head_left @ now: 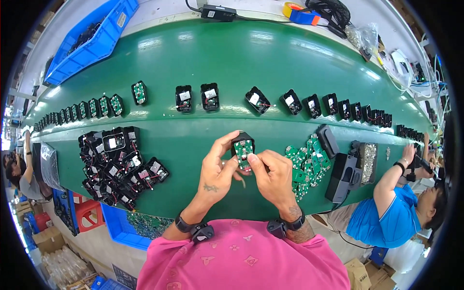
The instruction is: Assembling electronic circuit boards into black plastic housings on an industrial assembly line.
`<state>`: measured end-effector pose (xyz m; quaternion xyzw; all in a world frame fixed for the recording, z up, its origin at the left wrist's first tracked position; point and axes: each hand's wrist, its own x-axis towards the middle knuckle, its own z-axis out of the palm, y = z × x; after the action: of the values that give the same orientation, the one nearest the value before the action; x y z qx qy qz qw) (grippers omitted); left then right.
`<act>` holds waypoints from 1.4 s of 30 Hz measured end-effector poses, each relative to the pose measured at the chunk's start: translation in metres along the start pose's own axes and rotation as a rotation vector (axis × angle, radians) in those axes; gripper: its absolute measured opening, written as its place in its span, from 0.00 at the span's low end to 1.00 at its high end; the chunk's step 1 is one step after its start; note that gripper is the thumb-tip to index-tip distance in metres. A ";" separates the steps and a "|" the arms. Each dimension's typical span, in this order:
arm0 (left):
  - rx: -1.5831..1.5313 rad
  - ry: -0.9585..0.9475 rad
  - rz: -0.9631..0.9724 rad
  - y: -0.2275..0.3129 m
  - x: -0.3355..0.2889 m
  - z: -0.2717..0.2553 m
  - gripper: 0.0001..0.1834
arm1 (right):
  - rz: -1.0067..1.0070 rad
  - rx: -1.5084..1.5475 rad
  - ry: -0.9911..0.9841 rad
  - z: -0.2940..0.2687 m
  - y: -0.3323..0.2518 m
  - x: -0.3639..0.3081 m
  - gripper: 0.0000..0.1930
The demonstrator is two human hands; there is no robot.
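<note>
In front of my chest, my left hand [215,170] is closed around a small black plastic housing [247,136], keeping it tilted upright. A green circuit board [243,146] lies in the housing's open face. My right hand [273,176] has its thumb against the lower right part of the board, fingers curled beneath. To the left is a heap of black housings [113,164] with wires and white parts inside. Loose green circuit boards [309,164] form a pile at my right.
Black housings [210,97] stand in a row across the green table [217,58]; those on the left hold green boards. A blue crate [92,46] is at the far left. Right of the board pile are a grey-black device [342,178] and a tray of small parts [368,164]. Co-workers sit at both sides.
</note>
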<state>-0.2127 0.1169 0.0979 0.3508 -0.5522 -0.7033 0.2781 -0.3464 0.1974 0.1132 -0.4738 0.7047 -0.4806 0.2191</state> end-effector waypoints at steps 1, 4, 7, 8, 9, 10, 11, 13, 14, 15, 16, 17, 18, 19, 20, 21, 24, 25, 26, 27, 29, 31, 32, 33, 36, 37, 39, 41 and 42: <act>-0.061 -0.016 -0.054 0.005 0.000 -0.002 0.29 | 0.001 -0.002 0.001 0.000 0.002 -0.001 0.11; -0.141 -0.020 -0.078 0.004 0.000 -0.003 0.26 | -0.032 -0.153 -0.053 0.002 0.010 -0.002 0.13; -0.151 0.003 -0.087 -0.004 0.000 -0.004 0.22 | -0.099 -0.236 -0.072 0.005 0.012 -0.002 0.15; -0.140 0.020 -0.124 -0.005 0.000 -0.003 0.21 | -0.107 -0.265 -0.087 0.004 0.011 -0.003 0.14; -0.141 0.020 -0.123 -0.004 -0.001 -0.002 0.21 | -0.116 -0.294 -0.101 0.003 0.009 -0.003 0.12; -0.134 0.036 -0.127 -0.004 -0.002 -0.001 0.20 | -0.118 -0.294 -0.102 0.002 0.010 -0.003 0.12; -0.126 0.053 -0.132 -0.005 -0.002 0.000 0.20 | -0.076 -0.283 -0.086 0.003 0.013 -0.004 0.08; -0.080 0.036 -0.127 -0.005 0.001 0.000 0.19 | -0.035 -0.269 -0.072 0.004 0.013 -0.003 0.05; -0.038 0.015 -0.123 -0.004 0.001 0.001 0.18 | 0.054 -0.077 -0.108 0.004 0.009 -0.001 0.08; -0.038 0.016 -0.125 -0.004 0.002 0.002 0.18 | 0.142 0.116 -0.143 0.005 0.007 0.000 0.13; -0.035 0.033 -0.106 -0.004 0.003 0.004 0.18 | 0.144 0.117 -0.144 0.007 0.008 0.002 0.13; -0.031 0.048 -0.084 -0.003 0.004 0.005 0.17 | 0.092 0.148 -0.143 0.010 0.011 0.006 0.16; -0.029 0.049 -0.083 0.000 0.005 0.005 0.17 | 0.041 0.180 -0.142 0.013 0.013 0.007 0.19; -0.029 0.045 -0.131 0.004 0.005 0.004 0.17 | 0.039 0.183 -0.144 0.016 0.013 0.007 0.19; -0.030 0.042 -0.178 0.006 0.004 0.002 0.17 | 0.075 0.218 -0.127 0.021 0.015 0.006 0.18; -0.029 0.048 -0.178 0.006 0.004 0.002 0.17 | 0.111 0.253 -0.110 0.026 0.016 0.005 0.17; 0.039 0.154 -0.056 0.000 0.002 0.004 0.16 | 0.134 0.412 -0.128 0.036 0.018 0.008 0.16; 0.081 0.176 0.009 -0.002 0.003 0.003 0.16 | 0.129 0.420 -0.137 0.039 0.021 0.008 0.16; 0.128 0.199 0.075 -0.003 0.005 0.000 0.15 | 0.116 0.441 -0.125 0.043 0.024 0.009 0.16; 0.138 0.213 0.079 -0.002 0.005 -0.004 0.15 | 0.103 0.463 -0.113 0.048 0.024 0.010 0.16; 0.177 0.192 0.082 0.002 0.006 -0.010 0.15 | 0.099 0.491 -0.107 0.055 0.019 0.014 0.16; 0.198 0.223 0.109 0.009 0.010 -0.017 0.14 | 0.095 0.513 -0.093 0.062 0.013 0.020 0.16; 0.208 0.236 0.129 0.011 0.014 -0.020 0.14 | 0.119 0.515 -0.120 0.066 0.013 0.028 0.17; 0.184 0.211 0.058 0.017 0.020 -0.030 0.14 | 0.150 0.522 -0.154 0.069 0.014 0.033 0.19; 0.415 0.299 0.090 0.045 0.038 -0.077 0.12 | 0.107 0.203 -0.192 0.049 -0.003 0.039 0.22; 0.502 0.359 0.063 0.061 0.047 -0.097 0.12 | 0.032 0.137 -0.128 0.043 0.004 0.039 0.22; 0.563 0.420 0.072 0.058 0.079 -0.139 0.13 | -0.004 0.091 -0.040 0.027 0.011 0.039 0.14; 0.642 0.357 0.040 0.041 0.115 -0.157 0.14 | 0.007 0.054 0.014 0.002 0.016 0.041 0.11; 0.635 0.347 0.040 0.027 0.131 -0.170 0.14 | 0.012 0.040 0.049 -0.011 0.018 0.040 0.09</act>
<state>-0.1554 -0.0902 0.0757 0.5229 -0.6946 -0.4211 0.2584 -0.3810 0.1688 0.1078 -0.4531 0.7028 -0.5048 0.2144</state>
